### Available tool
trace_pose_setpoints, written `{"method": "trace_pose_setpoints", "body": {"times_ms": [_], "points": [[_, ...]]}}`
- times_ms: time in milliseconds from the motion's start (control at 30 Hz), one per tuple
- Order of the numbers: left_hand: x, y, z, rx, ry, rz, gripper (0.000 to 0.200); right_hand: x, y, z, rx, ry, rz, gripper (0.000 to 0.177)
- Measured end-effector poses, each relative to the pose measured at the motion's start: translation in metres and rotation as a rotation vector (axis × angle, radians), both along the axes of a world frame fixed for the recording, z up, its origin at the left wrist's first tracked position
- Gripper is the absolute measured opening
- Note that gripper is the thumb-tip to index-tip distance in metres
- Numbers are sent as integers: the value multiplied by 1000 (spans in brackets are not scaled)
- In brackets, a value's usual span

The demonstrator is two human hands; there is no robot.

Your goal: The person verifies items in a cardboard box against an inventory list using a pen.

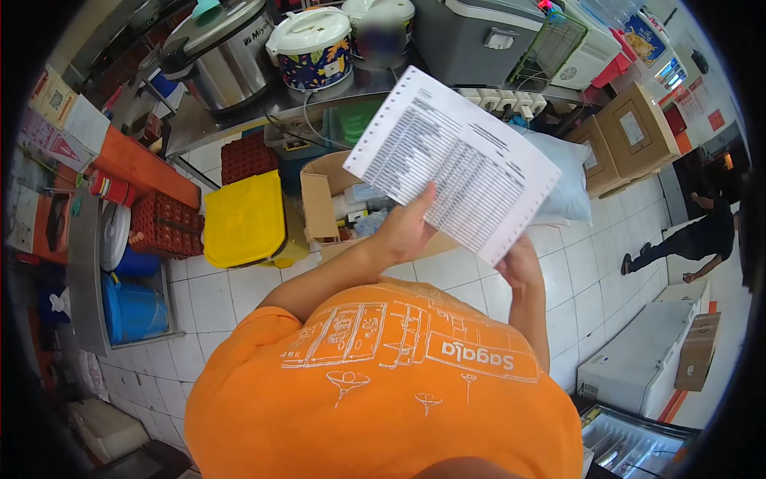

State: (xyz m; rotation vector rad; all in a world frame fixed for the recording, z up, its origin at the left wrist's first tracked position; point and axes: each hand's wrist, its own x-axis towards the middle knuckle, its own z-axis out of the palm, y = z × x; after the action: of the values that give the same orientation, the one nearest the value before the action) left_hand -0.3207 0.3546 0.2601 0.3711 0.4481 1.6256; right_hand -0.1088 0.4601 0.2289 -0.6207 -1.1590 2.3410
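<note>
A white printed sheet (459,164) with punched holes along two edges and a long table of rows is held up in front of my chest, tilted. My left hand (404,227) grips its lower left edge, thumb on top of the page and the other fingers hidden behind it. At the lower right corner my right hand (521,263) is closed on the paper, its fingers partly behind the sheet. Beneath the page stands an open cardboard box (319,203) with bottles and packets in it.
A metal counter (215,128) ahead carries a large pressure cooker (227,56), a patterned rice cooker (311,48) and a grey cooler box (479,40). A yellow-lidded bin (246,219) stands left on the tiled floor. Another person (698,235) is at right, near a white chest freezer (630,351).
</note>
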Motion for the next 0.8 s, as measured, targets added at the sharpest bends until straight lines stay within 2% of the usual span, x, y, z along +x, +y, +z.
{"method": "trace_pose_setpoints", "body": {"times_ms": [33,67,100,133,200,233,300,333,400,433,500,567,633,700,767,800], "points": [[7,2,3,-44,-72,28,37,17,4,7,4,0,7,29],[16,3,6,-40,-72,35,37,32,6,18,127,-32,-146,26],[24,5,9,-49,-15,46,38,44,6,26,248,-63,-302,23],[33,7,11,-60,42,54,39,53,6,29,248,-61,-300,23],[44,13,13,-84,38,73,39,58,-1,32,1025,-320,-687,18],[55,16,13,-106,35,91,39,59,-6,42,1020,-328,-695,18],[72,22,14,-109,1,58,40,49,-12,68,1705,-162,-597,24],[81,26,14,-106,-31,37,40,49,-14,73,1706,-170,-607,24],[84,31,17,-102,-13,19,43,38,-13,77,1904,-374,-450,36],[88,32,19,-100,5,13,46,41,-6,74,1906,-375,-454,36],[101,34,14,-32,76,-15,52,53,13,70,1768,-167,-427,35],[104,36,-1,32,146,-49,58,56,22,78,1673,-99,-503,34],[103,36,-8,86,238,-55,74,63,27,94,1164,-119,-454,32],[104,34,-1,39,238,-70,79,68,36,105,1119,-53,-402,32],[104,30,14,129,133,-128,77,68,40,116,1576,-34,-212,28],[104,29,17,214,3,-118,60,71,34,125,1710,-150,-164,23]]}}
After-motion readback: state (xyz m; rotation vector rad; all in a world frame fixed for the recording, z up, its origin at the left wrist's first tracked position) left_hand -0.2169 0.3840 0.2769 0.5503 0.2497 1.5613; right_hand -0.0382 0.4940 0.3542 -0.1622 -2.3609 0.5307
